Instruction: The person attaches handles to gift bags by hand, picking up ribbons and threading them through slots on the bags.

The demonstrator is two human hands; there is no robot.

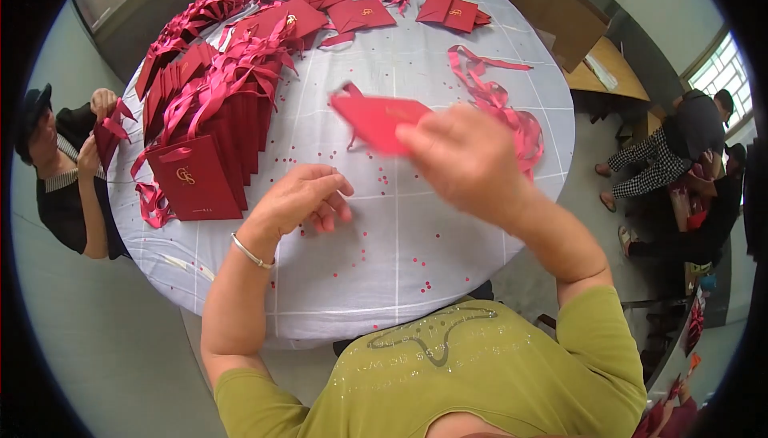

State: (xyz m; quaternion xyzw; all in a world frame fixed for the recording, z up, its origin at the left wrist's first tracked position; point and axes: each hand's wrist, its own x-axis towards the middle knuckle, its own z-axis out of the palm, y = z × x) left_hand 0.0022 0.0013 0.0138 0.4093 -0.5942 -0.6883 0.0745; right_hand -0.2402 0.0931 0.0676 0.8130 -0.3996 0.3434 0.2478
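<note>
My right hand (pixel 464 158) holds a flat, folded red paper bag (pixel 374 120) above the middle of the round table; the hand and bag are blurred by motion. Resting on the white tablecloth (pixel 384 254), my left hand (pixel 304 198) has loosely curled fingers and nothing in it; a silver bracelet is on its wrist. A long row of finished red gift bags with pink ribbon handles (pixel 210 118) stands to the left of my left hand. Loose pink ribbons (pixel 504 110) lie just beyond my right hand.
Flat red bags (pixel 362 14) lie at the far side of the table. Small red paper dots are scattered over the cloth. A person (pixel 68 174) sits at the left edge holding a red bag. Other people (pixel 680 150) bend over at the right near a wooden desk (pixel 608 66).
</note>
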